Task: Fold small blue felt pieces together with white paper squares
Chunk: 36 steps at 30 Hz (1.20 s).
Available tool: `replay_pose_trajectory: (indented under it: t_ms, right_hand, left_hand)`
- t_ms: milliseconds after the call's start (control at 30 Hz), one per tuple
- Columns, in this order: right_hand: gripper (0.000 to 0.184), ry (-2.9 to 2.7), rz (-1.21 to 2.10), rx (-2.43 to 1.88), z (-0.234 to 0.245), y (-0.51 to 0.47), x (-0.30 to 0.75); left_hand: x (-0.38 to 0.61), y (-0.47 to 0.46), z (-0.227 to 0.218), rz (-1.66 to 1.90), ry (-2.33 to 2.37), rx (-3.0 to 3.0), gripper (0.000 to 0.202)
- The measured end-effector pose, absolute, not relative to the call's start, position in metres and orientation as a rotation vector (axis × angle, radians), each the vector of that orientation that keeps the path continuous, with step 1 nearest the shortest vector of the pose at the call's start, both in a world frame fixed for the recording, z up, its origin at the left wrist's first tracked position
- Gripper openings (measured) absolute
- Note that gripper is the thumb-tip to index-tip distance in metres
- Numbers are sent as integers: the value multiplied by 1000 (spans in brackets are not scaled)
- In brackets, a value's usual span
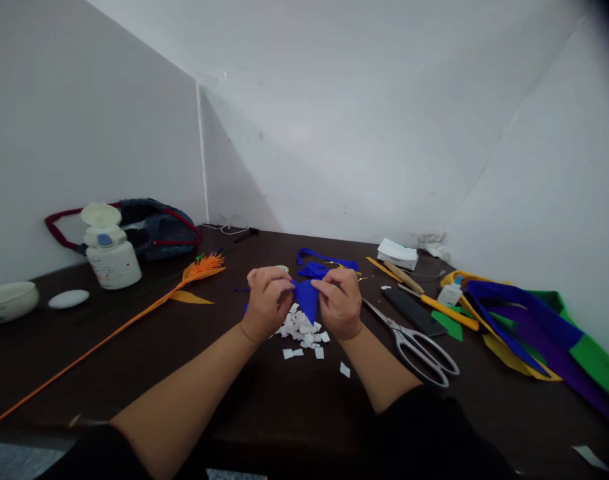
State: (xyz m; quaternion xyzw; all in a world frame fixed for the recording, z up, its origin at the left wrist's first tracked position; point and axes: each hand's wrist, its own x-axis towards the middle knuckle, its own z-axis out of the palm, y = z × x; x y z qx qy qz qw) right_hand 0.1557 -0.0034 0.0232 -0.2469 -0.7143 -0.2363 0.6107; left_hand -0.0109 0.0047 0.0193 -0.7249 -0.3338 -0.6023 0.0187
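Both hands meet over the middle of a dark table, pinching a piece of blue fabric (306, 300) stretched between them. My left hand (268, 300) has its fingers closed on the fabric's left side. On the other side, my right hand (339, 301) grips it between thumb and fingers. The cloth hangs to a point at the bottom. Below it lies a pile of small white paper pieces (299, 328), partly hidden by the hands. More blue fabric strips (329, 262) lie just behind the hands. Scissors (417, 343) rest to the right of my right forearm.
At left are a white bottle (113, 257) with its lid up, a bowl (9, 301), a white oval object (68, 299), a denim bag (159, 230) and a long orange artificial flower (174, 287). At right lie a yellow cutter (449, 312), a glue bottle (450, 293) and coloured fabrics (539, 327).
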Motion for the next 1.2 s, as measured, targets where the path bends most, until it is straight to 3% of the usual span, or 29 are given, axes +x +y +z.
replay_pose_trajectory:
  t_ms: [100, 200, 333, 533, 833, 1200]
  right_hand:
    - [21, -1650, -547, -552, 25, -2, 157]
    - [20, -1732, -533, -530, 27, -1, 158]
    - [19, -1885, -463, -490, 30, 0, 156]
    - [15, -1921, -244, -690, 27, 25, 173]
    - [22, -2425, 144, -1545, -16, 72, 227]
    - [15, -2560, 230, -1228, -12, 54, 197]
  left_hand:
    - [-11, 12, 23, -2365, -1507, -2496, 26]
    - [-14, 17, 22, -2481, -1699, -3219, 42]
    - [-14, 15, 19, -2370, -1474, -3594, 23]
    - [-10, 20, 15, -2632, -1643, -3208, 19]
    - [-26, 41, 12, -3144, -1813, -2281, 22]
    - [-30, 50, 3, -3033, -1745, -2261, 23]
